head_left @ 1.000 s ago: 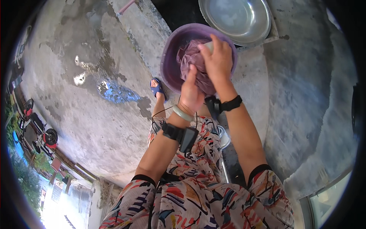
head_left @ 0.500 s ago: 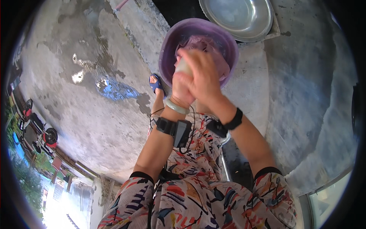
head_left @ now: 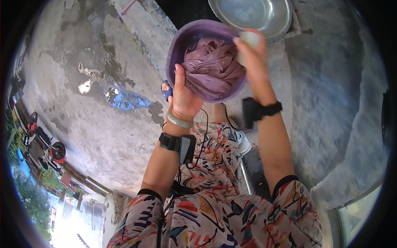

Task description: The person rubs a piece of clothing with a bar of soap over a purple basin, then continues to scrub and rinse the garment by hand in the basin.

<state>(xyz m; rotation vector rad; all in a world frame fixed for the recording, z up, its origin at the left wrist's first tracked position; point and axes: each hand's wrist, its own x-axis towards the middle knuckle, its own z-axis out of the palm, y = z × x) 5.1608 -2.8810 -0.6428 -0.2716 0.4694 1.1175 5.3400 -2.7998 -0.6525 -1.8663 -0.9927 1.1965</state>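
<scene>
Head view: right hand (head_left: 256, 60) clasps one pale block (head_left: 250, 40); left hand (head_left: 187, 99), grip unclear, is at one mauve cloth (head_left: 214, 68).

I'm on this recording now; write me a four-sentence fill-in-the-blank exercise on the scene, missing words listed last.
1. The bunched mauve cloth lies ____ the purple basin.
2. The pale, soap-like block is in the person's ____ hand.
3. The pale bangle circles the person's ____ wrist.
4. The slipper near the left hand is ____ in colour.

Missing words: inside; right; left; blue.
</scene>
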